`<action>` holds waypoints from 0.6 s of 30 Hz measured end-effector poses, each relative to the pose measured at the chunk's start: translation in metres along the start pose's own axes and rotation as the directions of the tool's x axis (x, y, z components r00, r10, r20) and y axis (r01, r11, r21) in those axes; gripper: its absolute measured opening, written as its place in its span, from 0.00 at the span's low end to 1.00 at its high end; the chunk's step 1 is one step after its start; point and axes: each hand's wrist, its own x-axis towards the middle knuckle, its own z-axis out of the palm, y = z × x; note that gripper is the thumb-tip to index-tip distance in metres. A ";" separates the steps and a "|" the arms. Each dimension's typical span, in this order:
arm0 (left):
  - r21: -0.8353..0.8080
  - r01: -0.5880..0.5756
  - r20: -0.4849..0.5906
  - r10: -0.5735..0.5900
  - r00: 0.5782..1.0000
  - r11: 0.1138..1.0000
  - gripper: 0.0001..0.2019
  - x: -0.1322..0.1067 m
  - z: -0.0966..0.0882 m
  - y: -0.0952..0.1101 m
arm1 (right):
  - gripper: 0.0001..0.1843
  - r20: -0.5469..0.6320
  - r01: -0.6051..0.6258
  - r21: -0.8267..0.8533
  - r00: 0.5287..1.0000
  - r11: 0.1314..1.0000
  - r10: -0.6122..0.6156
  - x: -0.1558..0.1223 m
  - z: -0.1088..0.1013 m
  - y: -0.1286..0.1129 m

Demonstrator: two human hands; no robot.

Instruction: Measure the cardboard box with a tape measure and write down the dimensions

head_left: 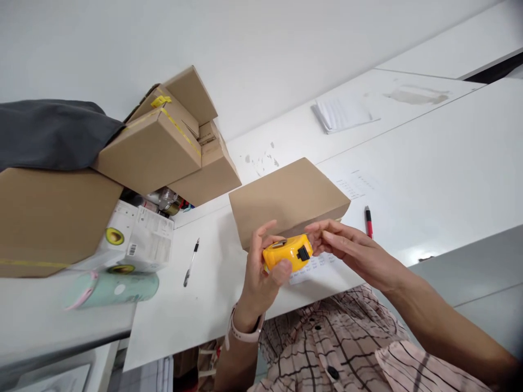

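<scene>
A yellow tape measure point(288, 252) with a black lock button and a metal clip is held in my left hand point(261, 272), thumb across its lower side and fingers behind it. My right hand point(351, 247) is at the right end of the case, fingers stretched out and slightly bent. Its fingertips are close to the tape's mouth; whether they touch it is hard to make out. Just behind both hands lies a closed brown cardboard box point(290, 196). A sheet with handwriting point(316, 268) lies partly beneath my hands and the box.
A black-and-white pen point(191, 262) lies left of my hands, a red-and-black pen point(369, 222) to the right. Folded papers point(343, 113) rest farther back. On the left are stacked cardboard boxes point(151, 149), a white carton with avocado pictures point(151, 239) and a mint-green bottle point(118, 287).
</scene>
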 end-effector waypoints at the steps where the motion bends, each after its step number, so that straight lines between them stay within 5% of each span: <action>1: -0.018 0.001 -0.011 -0.001 1.000 1.000 0.35 0.000 -0.002 0.001 | 0.22 -0.001 0.007 0.004 1.000 1.000 -0.007 0.000 0.000 -0.002; 5: -0.049 -0.011 -0.125 0.005 0.992 0.999 0.33 0.002 -0.025 0.000 | 0.19 -0.019 0.033 -0.022 0.999 0.999 -0.033 0.008 -0.019 -0.020; 10: 0.025 0.026 -0.353 -0.015 0.936 0.999 0.34 0.014 -0.084 -0.006 | 0.10 -0.292 0.217 0.037 0.936 0.976 -0.197 0.051 -0.069 -0.045; 14: 0.063 0.105 -0.515 -0.058 0.855 0.992 0.32 0.025 -0.125 -0.011 | 0.09 -0.405 0.223 0.030 0.894 0.974 -0.192 0.099 -0.095 -0.038; 18: 0.075 0.177 -0.569 -0.104 0.816 0.981 0.29 0.028 -0.143 -0.020 | 0.12 -0.466 0.128 -0.048 0.874 0.991 -0.135 0.127 -0.094 -0.017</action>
